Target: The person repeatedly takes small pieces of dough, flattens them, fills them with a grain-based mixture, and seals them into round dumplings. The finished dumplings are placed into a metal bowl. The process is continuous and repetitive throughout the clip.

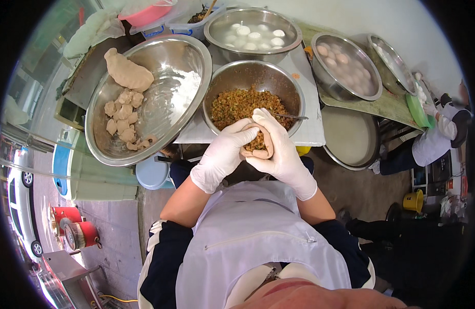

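Note:
Both my hands wear white gloves and cup one round dough wrapper (267,145) with crumbly orange-brown filling (256,143) inside. My left hand (228,152) grips its left side, the thumb reaching over the rim. Around the right side curls my right hand (280,150), fingers along the outer edge. The wrapper is open at the top. It is held at the near edge of a steel bowl (245,73) of the same minced filling (241,101). A metal utensil handle (295,116) leans on that bowl's right rim, its other end hidden.
To the left, a large steel basin (152,96) holds a dough lump (127,71), several small dough pieces (123,112) and white flour (185,90). Behind stands a bowl of peeled eggs in water (253,54); another egg bowl (345,92) is right. A person (434,135) works at far right.

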Motion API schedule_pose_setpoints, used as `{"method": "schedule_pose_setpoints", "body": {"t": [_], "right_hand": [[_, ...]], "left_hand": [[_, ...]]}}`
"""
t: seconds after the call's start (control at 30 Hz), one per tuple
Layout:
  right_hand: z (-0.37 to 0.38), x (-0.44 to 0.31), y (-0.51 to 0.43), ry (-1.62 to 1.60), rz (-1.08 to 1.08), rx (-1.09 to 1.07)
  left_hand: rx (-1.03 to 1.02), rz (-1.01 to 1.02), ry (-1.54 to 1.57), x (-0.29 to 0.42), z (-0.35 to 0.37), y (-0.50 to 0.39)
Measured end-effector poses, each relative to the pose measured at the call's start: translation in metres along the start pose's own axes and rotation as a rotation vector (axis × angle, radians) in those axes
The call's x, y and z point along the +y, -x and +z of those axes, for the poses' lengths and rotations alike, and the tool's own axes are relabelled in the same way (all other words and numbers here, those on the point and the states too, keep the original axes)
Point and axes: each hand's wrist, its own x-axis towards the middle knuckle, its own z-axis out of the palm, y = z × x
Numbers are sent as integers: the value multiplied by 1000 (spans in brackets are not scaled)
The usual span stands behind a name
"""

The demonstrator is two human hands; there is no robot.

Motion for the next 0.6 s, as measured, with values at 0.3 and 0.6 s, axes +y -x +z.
{"method": "schedule_pose_setpoints", "body": {"t": [0.3,0.6], "right_hand": [[9,3,-10,-593,353,34],[3,8,-15,-123,182,-96]], "left_hand": [[-29,-58,115,5,-13,-6],[61,96,-350,-9,-2,-13]]}}
